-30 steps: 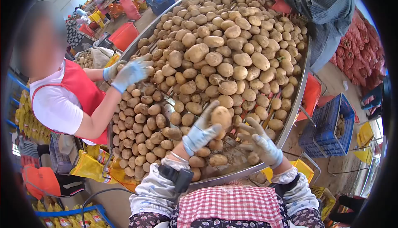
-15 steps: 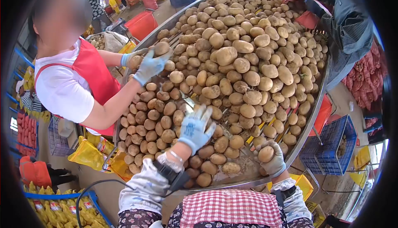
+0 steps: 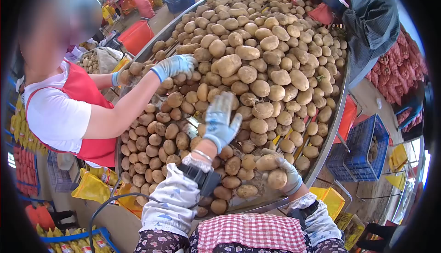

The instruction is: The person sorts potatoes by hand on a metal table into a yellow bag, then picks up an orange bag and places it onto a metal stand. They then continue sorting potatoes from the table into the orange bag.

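Observation:
A large heap of potatoes (image 3: 257, 90) covers a metal-rimmed sorting table (image 3: 331, 133). My left hand (image 3: 221, 120), in a pale blue and white glove, reaches over the near side of the heap. Its fingers are stretched out and its thumb stands apart, with the palm down over the potatoes. In a similar glove, my right hand (image 3: 290, 176) is at the near right of the table, closed around a potato (image 3: 277, 178). A second potato (image 3: 267, 162) lies against its fingertips. Smaller potatoes (image 3: 154, 140) lie in a group left of my left arm.
Across the left edge, a co-worker in a red apron (image 3: 97, 115) has gloved hands among the potatoes. Another person (image 3: 370, 18) with dark gloves handles a pink bag at the far right. Blue crates (image 3: 358, 154) and a yellow basket (image 3: 327, 200) stand right of the table.
My left hand has moved farther up the heap. My right hand has come inward, still with a potato, and now meets a second one. The co-worker's hand has lowered to the heap.

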Motion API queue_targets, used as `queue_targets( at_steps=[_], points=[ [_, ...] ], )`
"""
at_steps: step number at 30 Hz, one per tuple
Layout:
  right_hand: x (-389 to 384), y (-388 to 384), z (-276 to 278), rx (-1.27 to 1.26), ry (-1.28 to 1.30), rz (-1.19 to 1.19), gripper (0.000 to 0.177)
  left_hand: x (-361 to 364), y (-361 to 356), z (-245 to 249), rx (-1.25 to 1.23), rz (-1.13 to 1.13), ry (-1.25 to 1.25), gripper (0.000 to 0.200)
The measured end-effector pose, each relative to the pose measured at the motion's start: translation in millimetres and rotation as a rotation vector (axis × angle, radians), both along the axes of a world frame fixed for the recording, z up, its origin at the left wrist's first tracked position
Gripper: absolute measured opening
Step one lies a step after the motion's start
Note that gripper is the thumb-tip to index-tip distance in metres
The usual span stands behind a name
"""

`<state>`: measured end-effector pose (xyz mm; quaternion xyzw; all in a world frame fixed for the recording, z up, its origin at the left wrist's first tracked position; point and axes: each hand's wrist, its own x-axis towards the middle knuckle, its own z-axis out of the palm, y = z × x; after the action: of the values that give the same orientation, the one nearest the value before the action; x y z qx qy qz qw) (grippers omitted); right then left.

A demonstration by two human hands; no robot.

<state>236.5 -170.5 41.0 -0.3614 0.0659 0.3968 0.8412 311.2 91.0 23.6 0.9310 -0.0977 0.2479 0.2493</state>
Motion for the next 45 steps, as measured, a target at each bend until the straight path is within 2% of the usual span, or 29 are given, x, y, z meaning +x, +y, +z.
queue_targets(
  at_steps=[1, 3, 4, 7, 8, 10, 12, 13, 15, 17, 19, 20, 21, 23, 24, 25, 27, 28, 30, 31, 33, 34, 37, 38, 39, 41, 43, 44, 45],
  points=[
    [0, 0, -4, -0.007, 0.010, -0.019, 0.065, 9, 4, -4, 0.068, 0.165, 0.032, 0.065],
    [1, -3, -10, 0.338, 0.319, -0.074, 0.060, 17, 11, -4, 0.284, 0.132, 0.173, 0.075],
    [3, -6, -17, 0.390, 0.361, -0.094, 0.058, 22, 12, -8, 0.409, 0.170, 0.203, 0.075],
    [6, -17, -27, 0.450, 0.293, -0.059, 0.063, 37, 0, -7, 0.682, 0.293, 0.274, 0.074],
    [2, -10, -15, 0.242, 0.281, -0.250, 0.064, 45, -4, -5, 0.691, 0.310, 0.329, 0.073],
    [-4, -15, -14, 0.208, 0.214, -0.220, 0.064, 47, 0, -2, 0.712, 0.339, 0.383, 0.072],
    [-10, -18, -14, 0.137, 0.125, -0.185, 0.065, 35, 14, 3, 0.404, 0.195, 0.303, 0.065],
    [-10, -19, -13, 0.153, 0.118, -0.174, 0.065, 20, 20, -3, 0.284, 0.186, 0.099, 0.055],
    [-14, -27, -14, 0.337, 0.176, -0.127, 0.067, -7, 25, -19, -0.916, -0.094, 0.491, 0.044],
    [-15, -27, -27, 0.315, 0.216, -0.166, 0.071, -45, 24, -11, -1.425, -0.245, 0.733, 0.046],
    [-9, -19, -21, 0.320, 0.186, -0.192, 0.072, -72, 4, -3, -1.670, -0.232, 0.795, 0.046],
    [-7, -13, -20, 0.327, 0.198, -0.168, 0.074, -79, -11, -2, -1.668, -0.183, 0.708, 0.048],
    [-7, -3, -15, 0.320, 0.203, -0.173, 0.074, -90, -24, 11, -1.672, -0.227, 0.745, 0.045],
    [-8, 16, -5, 0.387, 0.263, -0.174, 0.077, -101, -32, 2, -1.399, -0.248, 0.943, 0.043],
    [-9, 20, -18, 0.305, 0.261, -0.179, 0.081, -108, -46, 9, -1.193, -0.329, 0.792, 0.047],
    [-13, 23, -19, 0.300, 0.264, -0.177, 0.081, -113, -49, 1, -1.170, -0.311, 0.722, 0.040],
    [-19, 34, -14, 0.286, 0.145, -0.054, 0.077, -115, -41, -21, -1.032, -0.250, 0.708, 0.038],
    [-23, 40, -8, 0.269, 0.195, -0.084, 0.077, -119, -36, -24, -1.033, -0.240, 0.707, 0.038],
    [-23, 41, -5, 0.296, 0.222, -0.041, 0.076, -121, -29, -7, -1.033, -0.035, 0.950, 0.037],
    [-23, 41, -4, 0.319, 0.244, -0.009, 0.074, -124, -29, -21, -1.032, -0.032, 0.950, 0.037],
    [-21, 43, -1, 0.304, 0.245, -0.029, 0.073, -121, -38, -18, -1.099, -0.294, 0.787, 0.042],
    [-21, 42, 0, 0.288, 0.248, -0.052, 0.072, -132, -43, -14, -1.081, -0.351, 0.678, 0.045],
    [-20, 36, -2, 0.190, 0.191, -0.104, 0.071, -139, -49, 5, -1.077, -0.326, 0.754, 0.050],
    [-20, 35, -5, 0.192, 0.191, -0.109, 0.071, -136, -50, 5, -1.211, -0.319, 0.812, 0.053],
    [-20, 35, -9, 0.223, 0.226, -0.147, 0.068, -133, -49, 6, -1.208, -0.322, 0.816, 0.053],
    [-20, 28, -10, 0.258, 0.255, -0.187, 0.066, -128, -44, 10, -1.540, -0.376, 0.841, 0.054],
    [-20, 3, -6, 0.160, 0.130, -0.285, 0.065, -127, -37, 8, -1.592, -0.358, 0.800, 0.049],
    [-22, -15, 9, 0.031, 0.112, -0.319, 0.066, -128, -34, 12, -1.764, -0.345, 0.796, 0.045],
    [-26, -47, -15, 0.222, 0.236, -0.351, 0.073, -129, -34, 14, -1.937, -0.325, 0.790, 0.041]
  ],
)
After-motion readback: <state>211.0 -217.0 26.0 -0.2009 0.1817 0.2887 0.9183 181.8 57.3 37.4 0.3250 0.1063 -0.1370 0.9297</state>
